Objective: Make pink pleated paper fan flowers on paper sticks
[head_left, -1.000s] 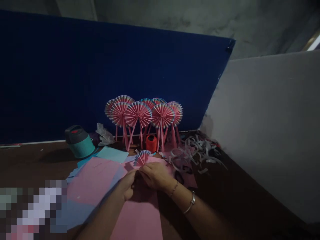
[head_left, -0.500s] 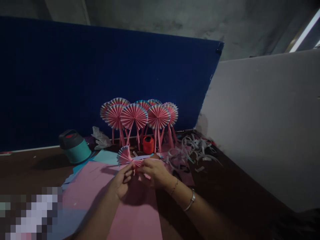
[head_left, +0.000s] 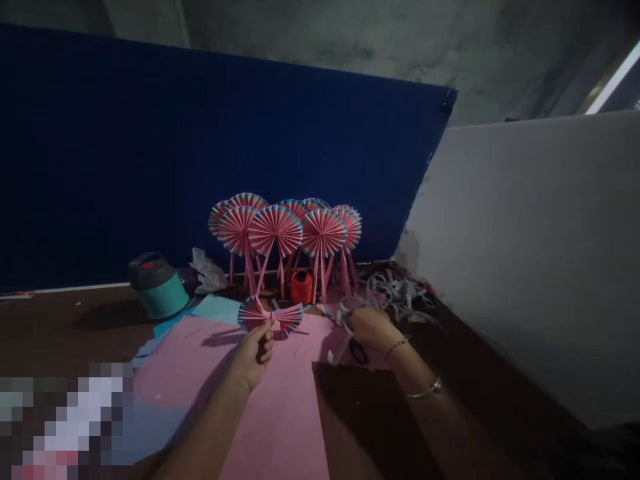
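Note:
My left hand (head_left: 254,357) pinches a small pleated pink paper fan (head_left: 271,315) at its middle, so that it spreads like a bow above the pink paper sheets (head_left: 280,413). My right hand (head_left: 371,328) lies to the right, over the scissors (head_left: 356,349) and white paper strips (head_left: 345,319). Its fingers are curled, and what they grip is hidden. Behind stand several finished pink pleated fans on sticks (head_left: 285,233), leaning against the blue board (head_left: 150,153).
A red thread spool (head_left: 301,287) sits under the finished fans. A teal container with a dark lid (head_left: 156,285) and crumpled plastic (head_left: 207,270) are at the left. Curled paper scraps (head_left: 400,290) pile by the white panel (head_left: 540,253). Light blue sheets (head_left: 220,308) lie on the brown table (head_left: 60,333).
My right hand let go of the small fan and moved right to the scissors and strips. My left hand now holds the fan alone, spread out on both sides.

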`<state>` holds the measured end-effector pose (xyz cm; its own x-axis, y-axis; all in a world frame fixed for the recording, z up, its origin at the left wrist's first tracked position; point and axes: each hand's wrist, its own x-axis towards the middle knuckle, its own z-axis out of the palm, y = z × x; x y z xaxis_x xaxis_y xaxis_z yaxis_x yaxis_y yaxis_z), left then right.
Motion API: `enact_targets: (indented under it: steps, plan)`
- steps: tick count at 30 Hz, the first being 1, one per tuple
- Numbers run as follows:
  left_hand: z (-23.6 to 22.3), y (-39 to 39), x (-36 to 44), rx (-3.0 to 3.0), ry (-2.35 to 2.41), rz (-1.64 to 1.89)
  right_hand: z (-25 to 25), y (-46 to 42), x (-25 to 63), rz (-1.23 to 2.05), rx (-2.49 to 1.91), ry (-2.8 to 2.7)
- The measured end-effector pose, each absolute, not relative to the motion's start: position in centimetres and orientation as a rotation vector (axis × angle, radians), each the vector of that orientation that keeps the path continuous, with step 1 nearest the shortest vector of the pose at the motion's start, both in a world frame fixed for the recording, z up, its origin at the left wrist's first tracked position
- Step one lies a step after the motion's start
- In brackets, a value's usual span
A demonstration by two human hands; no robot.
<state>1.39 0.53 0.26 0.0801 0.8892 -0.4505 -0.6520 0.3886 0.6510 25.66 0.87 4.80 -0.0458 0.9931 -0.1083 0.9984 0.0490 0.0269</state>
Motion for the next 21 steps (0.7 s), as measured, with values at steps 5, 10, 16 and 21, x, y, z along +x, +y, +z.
enact_targets:
  steps: [5, 10, 16, 21]
  plan:
    - [0.2, 0.5, 1.2, 0.322, 0.876, 1.110, 4.8, 1.0, 26.8, 0.061, 2.369, 2.096]
    - [-0.3, 0.8, 1.0, 0.396, 0.882, 1.100, 3.1, -0.2, 27.1, -0.168, 2.068, 2.276]
    - [-0.8, 0.9, 1.0, 0.479, 0.895, 1.159, 1.5, -1.2, 26.6, -0.110, 2.084, 2.243]
    - [-0.8, 1.0, 0.9, 0.573, 0.896, 1.182, 1.9, -0.8, 27.1, -0.057, 2.153, 2.199]
